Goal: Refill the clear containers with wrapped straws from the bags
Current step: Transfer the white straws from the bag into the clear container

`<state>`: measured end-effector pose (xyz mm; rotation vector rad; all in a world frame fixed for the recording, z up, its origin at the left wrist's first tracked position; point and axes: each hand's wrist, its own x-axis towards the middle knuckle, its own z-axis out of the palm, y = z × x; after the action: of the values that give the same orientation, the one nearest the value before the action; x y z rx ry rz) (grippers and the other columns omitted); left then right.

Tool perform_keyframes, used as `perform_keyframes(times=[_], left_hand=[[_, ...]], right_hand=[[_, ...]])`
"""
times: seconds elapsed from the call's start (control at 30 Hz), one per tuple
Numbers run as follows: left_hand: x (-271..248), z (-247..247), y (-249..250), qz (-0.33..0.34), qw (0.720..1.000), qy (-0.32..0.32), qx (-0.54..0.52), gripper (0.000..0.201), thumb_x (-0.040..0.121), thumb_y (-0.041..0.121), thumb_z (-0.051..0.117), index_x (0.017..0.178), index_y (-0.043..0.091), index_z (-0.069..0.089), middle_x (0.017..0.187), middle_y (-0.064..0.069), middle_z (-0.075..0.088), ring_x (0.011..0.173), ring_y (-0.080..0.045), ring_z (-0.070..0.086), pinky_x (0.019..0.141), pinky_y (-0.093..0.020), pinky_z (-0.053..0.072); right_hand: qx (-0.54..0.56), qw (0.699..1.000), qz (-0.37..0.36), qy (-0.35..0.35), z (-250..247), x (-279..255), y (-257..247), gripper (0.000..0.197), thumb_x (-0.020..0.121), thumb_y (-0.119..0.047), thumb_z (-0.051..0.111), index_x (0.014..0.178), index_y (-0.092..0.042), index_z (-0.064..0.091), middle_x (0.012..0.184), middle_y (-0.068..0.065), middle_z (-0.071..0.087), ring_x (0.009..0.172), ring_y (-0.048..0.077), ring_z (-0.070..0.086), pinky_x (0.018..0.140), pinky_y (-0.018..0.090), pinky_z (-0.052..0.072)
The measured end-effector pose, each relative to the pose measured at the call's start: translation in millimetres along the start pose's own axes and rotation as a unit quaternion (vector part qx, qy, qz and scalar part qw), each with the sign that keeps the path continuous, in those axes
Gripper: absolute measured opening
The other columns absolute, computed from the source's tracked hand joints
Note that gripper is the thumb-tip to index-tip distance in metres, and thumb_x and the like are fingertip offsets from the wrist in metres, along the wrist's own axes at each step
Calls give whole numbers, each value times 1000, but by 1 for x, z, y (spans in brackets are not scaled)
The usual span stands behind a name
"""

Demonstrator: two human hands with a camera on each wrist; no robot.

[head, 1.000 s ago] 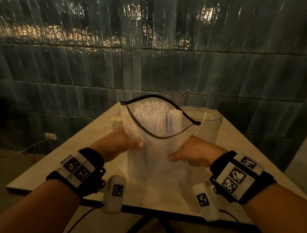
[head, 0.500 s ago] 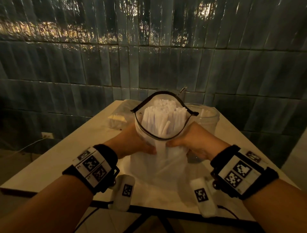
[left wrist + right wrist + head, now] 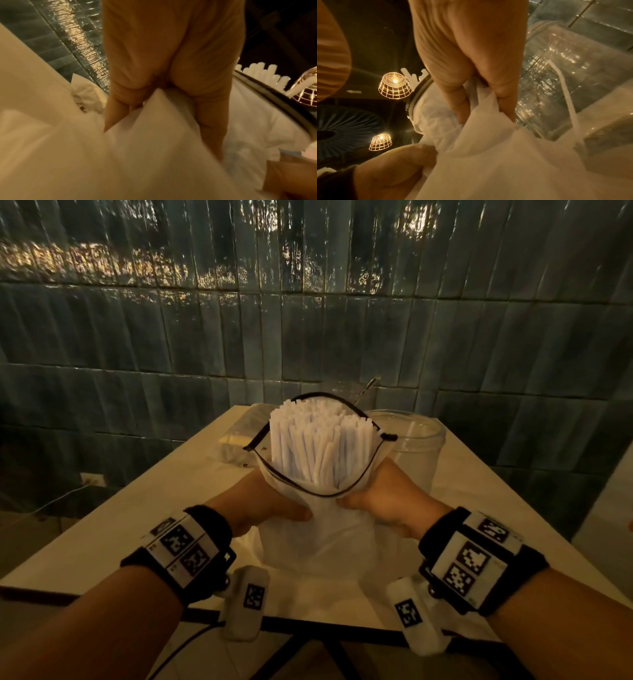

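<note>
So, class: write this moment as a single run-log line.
left hand: grips bag | right hand: grips bag | wrapped straws: upright, tips above bag mouth | clear container: behind bag, open

The pale bench (image 3: pixel 137 529) carries a white straw bag (image 3: pixel 318 542) standing near its middle, a clear container (image 3: pixel 416 453) toward the far right corner, and another clear bag (image 3: pixel 239 433) lying near the far left corner.
</note>
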<state>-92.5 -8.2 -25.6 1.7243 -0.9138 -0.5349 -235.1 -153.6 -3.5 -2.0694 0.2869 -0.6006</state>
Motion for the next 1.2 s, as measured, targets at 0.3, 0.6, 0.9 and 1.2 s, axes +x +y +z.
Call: perform_keyframes(times=[0.3,0.6,0.9,1.2], left_hand=[[-7,-31,57,15,998,57,-23,129,52,29,90,148,43,5,155,2,24,137,-31,30,106,-62,30],[4,0,123,157,868,-73,465,128,37,88,51,142,53,-12,159,13,-6,142,-26,-23,103,-73,-13],[23,9,126,162,873,-96,450,74,79,54,66,143,37,34,147,5,39,131,-20,37,111,-45,28],[21,11,121,174,871,-61,456,71,78,57,65,140,39,36,143,5,40,129,-18,39,107,-38,30]], right_hand=[[-26,997,62,-33,-5,0,3,81,66,7,79,135,-18,46,130,6,55,121,20,50,102,44,44],[-121,983,123,-69,-9,-6,-7,78,70,-6,81,138,-16,45,133,6,54,119,21,51,96,35,48],[-320,924,189,-90,-63,-16,-57,16,81,-28,70,85,-13,67,74,3,71,68,14,70,68,29,59],[-23,992,49,112,-42,-5,-49,31,70,-9,79,94,-18,61,81,0,65,79,14,65,70,31,57]])
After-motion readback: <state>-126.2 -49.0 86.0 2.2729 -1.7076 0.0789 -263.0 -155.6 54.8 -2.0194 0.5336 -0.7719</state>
